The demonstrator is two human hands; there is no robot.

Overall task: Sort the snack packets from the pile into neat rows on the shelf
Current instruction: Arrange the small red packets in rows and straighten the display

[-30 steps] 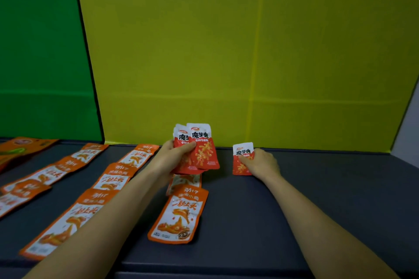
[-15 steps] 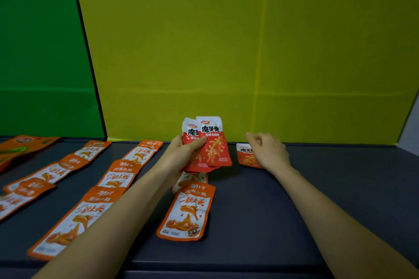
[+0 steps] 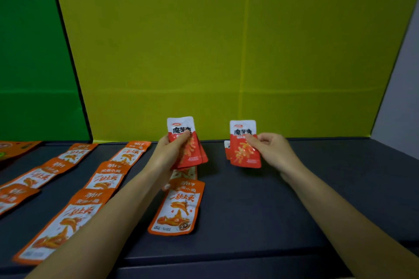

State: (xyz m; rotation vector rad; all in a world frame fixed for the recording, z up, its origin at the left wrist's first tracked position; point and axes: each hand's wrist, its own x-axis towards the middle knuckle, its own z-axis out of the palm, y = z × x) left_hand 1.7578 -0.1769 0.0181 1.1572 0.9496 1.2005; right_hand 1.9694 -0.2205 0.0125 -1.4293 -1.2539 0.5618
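At the left of the frame, orange packets (image 3: pixel 104 179) are lying flat in columns on the dark shelf (image 3: pixel 260 206), each column running from the lower edge up toward the yellow back panel (image 3: pixel 226 41). One more orange packet (image 3: pixel 178 207) is lying at lower centre, starting the next column.

Just above it, at centre, the left hand (image 3: pixel 169 154) is gripping a fanned stack of red packets (image 3: pixel 188 142), thumb across the front and fingers closed behind. That stack is serving as the supply, so it is worth keeping it upright and fanned so that single packets peel off cleanly.

To the right of centre, the right hand (image 3: pixel 273 153) is pinching a single red packet (image 3: pixel 244 145) by its right edge, fingers closed on it, held upright above the shelf. Behind it, another red packet (image 3: pixel 226 148) is peeking out at the back of the shelf, mostly hidden.

Judging from this, the step is laying a red row. Setting the held packet flat, just in front of the hidden one, edges aligned and print facing up, should match the orange columns; thin foil slides easily, so pressing it down before letting go would help.
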